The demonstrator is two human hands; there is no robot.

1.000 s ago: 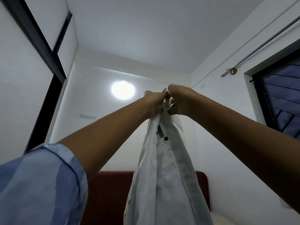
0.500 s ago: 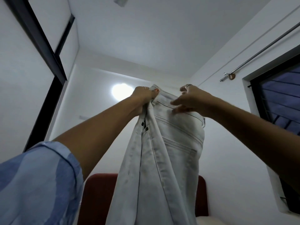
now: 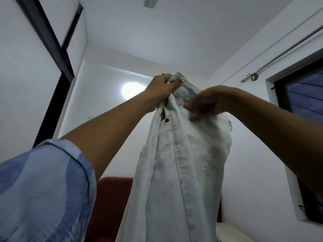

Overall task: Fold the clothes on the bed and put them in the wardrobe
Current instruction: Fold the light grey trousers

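Since half a second ago your right hand (image 3: 203,103) has slid down off the waistband and now lies over the upper seat of the pale, faded denim jeans (image 3: 176,163), fingers loosely bent against the cloth; whether they pinch it or only press it, you cannot tell from here. Your left hand (image 3: 163,87) is clamped on the waistband at the fly end, thumb over the top edge, up at about 12 o'clock in the view. Both hands sit close together but apart, high overhead, so the legs can hang free and the halves fall into line under their own weight, likely for a lengthwise fold. From your grip the jeans drop straight down to 6 o'clock, in front of the dark red headboard (image 3: 113,203). At 9 o'clock stands the white, black-framed sliding wardrobe (image 3: 26,81), well apart from the jeans. Nothing is folded flat yet, by the look of it
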